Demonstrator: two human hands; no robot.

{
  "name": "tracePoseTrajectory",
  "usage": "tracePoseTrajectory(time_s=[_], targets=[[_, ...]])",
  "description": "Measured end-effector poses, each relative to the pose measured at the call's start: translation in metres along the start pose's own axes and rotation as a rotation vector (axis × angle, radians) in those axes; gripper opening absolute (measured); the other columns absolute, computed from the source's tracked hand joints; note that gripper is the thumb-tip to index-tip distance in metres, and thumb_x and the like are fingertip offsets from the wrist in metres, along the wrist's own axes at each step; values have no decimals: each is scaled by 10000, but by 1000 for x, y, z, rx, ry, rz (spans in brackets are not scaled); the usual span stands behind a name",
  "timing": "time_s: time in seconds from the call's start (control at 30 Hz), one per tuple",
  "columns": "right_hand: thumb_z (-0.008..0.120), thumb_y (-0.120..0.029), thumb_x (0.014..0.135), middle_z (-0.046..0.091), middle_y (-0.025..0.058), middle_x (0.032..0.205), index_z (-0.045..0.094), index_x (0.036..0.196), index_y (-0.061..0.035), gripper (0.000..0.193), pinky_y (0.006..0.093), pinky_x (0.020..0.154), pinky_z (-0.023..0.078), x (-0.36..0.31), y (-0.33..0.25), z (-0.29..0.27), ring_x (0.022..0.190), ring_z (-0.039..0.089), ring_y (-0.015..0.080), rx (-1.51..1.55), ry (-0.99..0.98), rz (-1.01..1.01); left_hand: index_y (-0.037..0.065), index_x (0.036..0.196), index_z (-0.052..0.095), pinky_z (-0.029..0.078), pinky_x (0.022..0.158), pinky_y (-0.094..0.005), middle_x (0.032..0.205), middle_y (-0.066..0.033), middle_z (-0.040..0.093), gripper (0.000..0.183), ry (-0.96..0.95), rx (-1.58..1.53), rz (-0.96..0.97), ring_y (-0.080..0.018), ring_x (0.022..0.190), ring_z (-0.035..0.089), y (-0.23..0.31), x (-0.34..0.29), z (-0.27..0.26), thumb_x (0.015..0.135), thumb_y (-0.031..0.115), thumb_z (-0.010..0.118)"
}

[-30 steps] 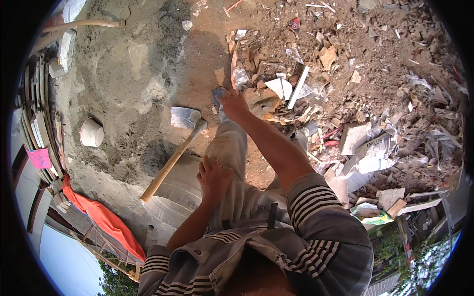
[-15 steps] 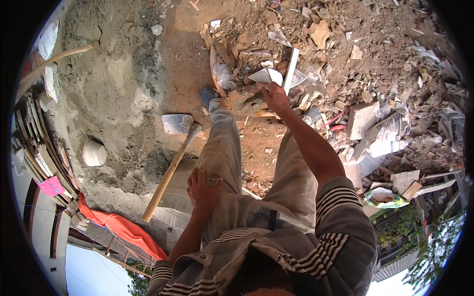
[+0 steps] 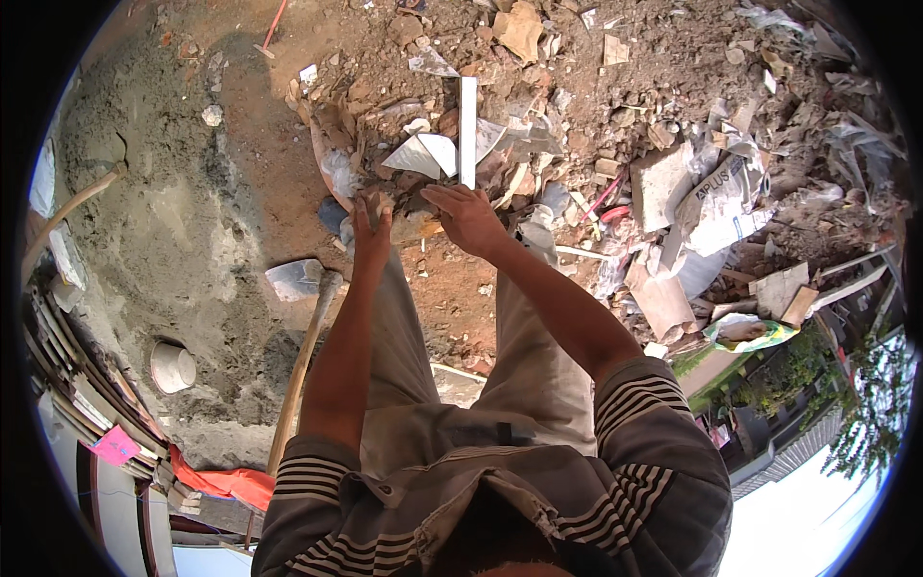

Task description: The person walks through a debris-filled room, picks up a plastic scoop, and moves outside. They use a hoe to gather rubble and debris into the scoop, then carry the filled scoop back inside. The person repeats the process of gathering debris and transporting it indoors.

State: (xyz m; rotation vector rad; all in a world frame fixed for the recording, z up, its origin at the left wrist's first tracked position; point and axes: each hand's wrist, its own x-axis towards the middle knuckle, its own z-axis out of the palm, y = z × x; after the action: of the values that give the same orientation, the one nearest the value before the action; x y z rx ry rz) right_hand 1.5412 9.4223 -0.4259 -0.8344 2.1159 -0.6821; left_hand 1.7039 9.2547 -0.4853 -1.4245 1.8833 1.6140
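Both my hands are at a brown, dirt-covered piece [image 3: 411, 223] low over the rubble in front of my feet; its kind I cannot make out. My left hand [image 3: 371, 231] grips its left end, fingers pointing away from me. Bent over its right side, my right hand [image 3: 465, 219] has its fingers on the upper edge. Just beyond the right hand lies a long white strip [image 3: 467, 130], with a white angular shard [image 3: 423, 156] beside it. Left of my legs, a hoe [image 3: 306, 361] with a wooden handle and grey blade lies on the ground.
Wet grey mortar [image 3: 183, 231] spreads at the left, with a whitish bucket [image 3: 173, 367] and another wooden handle [image 3: 82, 207]. Stacked boards and an orange sheet [image 3: 221, 481] are at lower left. Rubble, a white sack [image 3: 721, 207] and broken slabs [image 3: 661, 303] cover the right.
My left hand has left my thigh and reached forward to the brown piece. My right hand has stayed at its right side. The view has shifted to the right.
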Motion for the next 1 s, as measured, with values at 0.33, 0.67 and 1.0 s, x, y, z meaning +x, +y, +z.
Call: tracePoseTrajectory(time_s=[0.33,0.67,1.0], targets=[[460,-343,999,579,187,1073,531,1255,12,443,383,859,419,6,125,-48,963,535,305,679,725,606,-9,1512,66,125,1153,-543,1538,-316,45,1093,118,428,-60,-472,1432,39,2,4,38,817,578,672],[533,-143,933,645,251,1067,615,1107,-12,233,455,832,503,-19,88,-22,962,623,416,249,651,408,6,1517,24,53,1149,-585,1564,-273,15,1061,135,547,-120,-502,1427,-14,-16,18,46,855,647,549],[533,-92,922,570,67,1339,583,1245,-119,328,450,1049,363,-79,98,22,1288,491,242,71,262,193,12,1516,105,188,1149,-465,1547,-269,135,1000,43,537,-87,-417,1430,128,4,8,38,857,578,599]])
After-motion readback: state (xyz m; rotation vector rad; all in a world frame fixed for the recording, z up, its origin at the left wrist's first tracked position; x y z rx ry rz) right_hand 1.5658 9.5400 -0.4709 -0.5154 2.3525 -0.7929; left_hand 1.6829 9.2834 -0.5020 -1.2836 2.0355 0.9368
